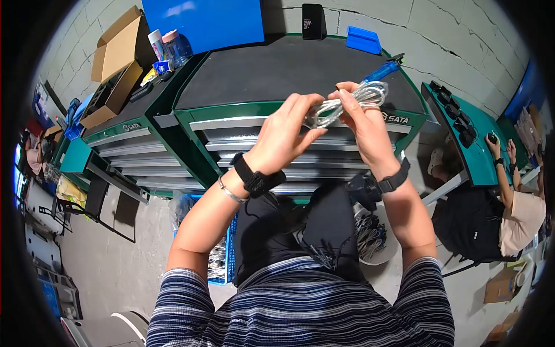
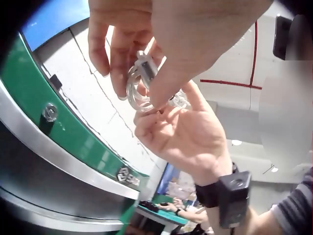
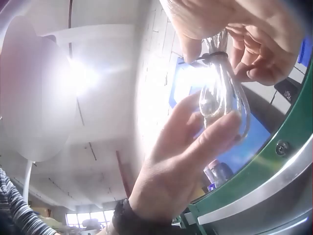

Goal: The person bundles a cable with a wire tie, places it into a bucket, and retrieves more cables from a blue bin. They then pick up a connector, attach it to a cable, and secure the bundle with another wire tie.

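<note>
A coiled, clear-jacketed silvery cable point(image 1: 373, 94) is held between both hands above the cabinet's front edge. The left hand point(image 1: 280, 136) has its fingers and thumb round the coil's left end; a silvery connector point(image 2: 148, 70) shows beside its fingers in the left wrist view. The right hand point(image 1: 370, 130) pinches the middle of the coil. In the right wrist view a thin dark tie point(image 3: 215, 55) circles the bundle near the right hand point(image 3: 244, 34), and the left hand point(image 3: 176, 161) grips the looped end point(image 3: 225, 93). The fingers partly hide the coil.
Under the hands stands a green tool cabinet with a dark top point(image 1: 248, 72). On it are a blue-handled object point(image 1: 381, 72), a blue bin point(image 1: 363, 40) and a black box point(image 1: 312, 22). A blue crate point(image 1: 230, 248) stands below. Another person point(image 1: 523, 222) sits at right.
</note>
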A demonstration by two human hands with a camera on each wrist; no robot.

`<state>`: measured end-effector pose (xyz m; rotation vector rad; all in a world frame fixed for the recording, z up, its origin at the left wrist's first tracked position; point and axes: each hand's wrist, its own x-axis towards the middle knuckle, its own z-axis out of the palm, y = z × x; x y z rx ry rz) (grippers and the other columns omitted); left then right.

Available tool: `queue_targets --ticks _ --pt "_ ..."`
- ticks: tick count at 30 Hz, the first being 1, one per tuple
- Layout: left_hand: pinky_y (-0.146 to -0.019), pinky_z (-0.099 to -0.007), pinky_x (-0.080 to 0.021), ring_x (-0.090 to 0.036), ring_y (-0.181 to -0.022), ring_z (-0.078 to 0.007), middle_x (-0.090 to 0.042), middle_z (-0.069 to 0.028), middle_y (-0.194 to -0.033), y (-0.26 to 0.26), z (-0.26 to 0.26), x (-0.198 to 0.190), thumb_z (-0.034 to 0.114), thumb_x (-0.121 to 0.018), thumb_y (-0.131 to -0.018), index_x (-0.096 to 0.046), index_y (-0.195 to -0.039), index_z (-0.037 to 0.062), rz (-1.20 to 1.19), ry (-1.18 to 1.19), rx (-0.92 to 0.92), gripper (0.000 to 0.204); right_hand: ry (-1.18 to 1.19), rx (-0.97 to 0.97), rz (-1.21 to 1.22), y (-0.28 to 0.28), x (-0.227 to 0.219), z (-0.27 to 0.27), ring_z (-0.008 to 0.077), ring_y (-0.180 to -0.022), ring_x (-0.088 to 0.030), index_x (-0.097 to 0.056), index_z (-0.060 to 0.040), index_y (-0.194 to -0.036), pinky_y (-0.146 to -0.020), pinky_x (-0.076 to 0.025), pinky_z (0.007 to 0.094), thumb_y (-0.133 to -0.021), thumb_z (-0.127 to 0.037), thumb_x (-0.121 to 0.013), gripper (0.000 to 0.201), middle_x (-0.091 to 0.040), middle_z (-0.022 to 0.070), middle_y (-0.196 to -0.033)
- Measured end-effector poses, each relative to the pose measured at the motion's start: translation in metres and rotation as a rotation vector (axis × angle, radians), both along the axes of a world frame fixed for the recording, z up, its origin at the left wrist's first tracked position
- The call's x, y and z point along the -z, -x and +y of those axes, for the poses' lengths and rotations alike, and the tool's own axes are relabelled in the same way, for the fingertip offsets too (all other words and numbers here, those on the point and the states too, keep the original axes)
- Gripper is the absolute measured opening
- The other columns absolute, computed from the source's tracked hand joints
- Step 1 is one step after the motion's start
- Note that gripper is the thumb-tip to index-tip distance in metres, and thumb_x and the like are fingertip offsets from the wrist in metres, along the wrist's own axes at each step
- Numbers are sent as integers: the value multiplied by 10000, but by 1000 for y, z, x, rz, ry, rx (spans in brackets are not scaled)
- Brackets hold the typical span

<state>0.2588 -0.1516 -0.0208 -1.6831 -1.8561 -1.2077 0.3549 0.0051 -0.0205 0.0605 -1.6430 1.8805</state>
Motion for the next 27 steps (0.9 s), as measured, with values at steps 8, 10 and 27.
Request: queue_targets --ticks 8,10,27 --pt "-787 -380 -503 -609 -918 -321 -593 -122 -1010 13 7 24 74 -792 -703 -558 -1143 47 22 -28 -81 499 384 -23 124 7 29 -10 58 -787 -532 -589 -71 -1059 -683 -435 217 -986 -336 -556 276 -618 33 -945" --pt "-804 -381 -499 -602 -945 -321 -589 -126 -1034 20 4 26 107 -804 -695 -560 -1148 48 60 27 -39 518 317 34 87 8 40 -8 58 -780 -540 -612 -73 -1004 -683 -431 220 -989 -315 -551 250 -630 26 -913" --pt "-646 -315 -477 -589 -663 -150 -648 -72 -715 127 30 -2 297 -669 -890 -664 -900 9 -348 390 -108 287 -30 -50 -179 89 -22 74 50 -583 -489 -643 -97 -854 -562 -404 191 -945 -373 -592 295 -596 -43 -741"
